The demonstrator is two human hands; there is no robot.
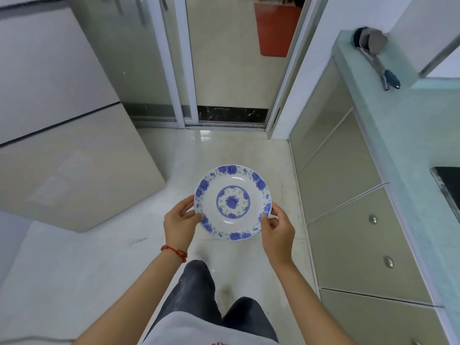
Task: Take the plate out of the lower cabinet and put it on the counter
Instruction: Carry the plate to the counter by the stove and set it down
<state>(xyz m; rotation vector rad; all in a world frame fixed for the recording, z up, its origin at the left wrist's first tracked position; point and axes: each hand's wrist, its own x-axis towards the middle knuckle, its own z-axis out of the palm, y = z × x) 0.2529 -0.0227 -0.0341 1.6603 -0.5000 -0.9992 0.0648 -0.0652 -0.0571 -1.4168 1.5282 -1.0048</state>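
Note:
A white plate [214, 195] with blue flower patterns is held level in front of me above the floor. My left hand [178, 221] grips its left rim, thumb on top. At its right rim my right hand [277, 229] holds it the same way. The pale green counter [408, 125] runs along the right side. Below it are the lower cabinets [353, 230], with all doors and drawers closed.
A spatula and ladle [375, 53] lie on the far end of the counter. A black hob [450, 185] sits at the right edge. A large pale fridge [62, 135] stands at left. Glass sliding doors [159, 61] are ahead, with an orange mat [276, 28] beyond.

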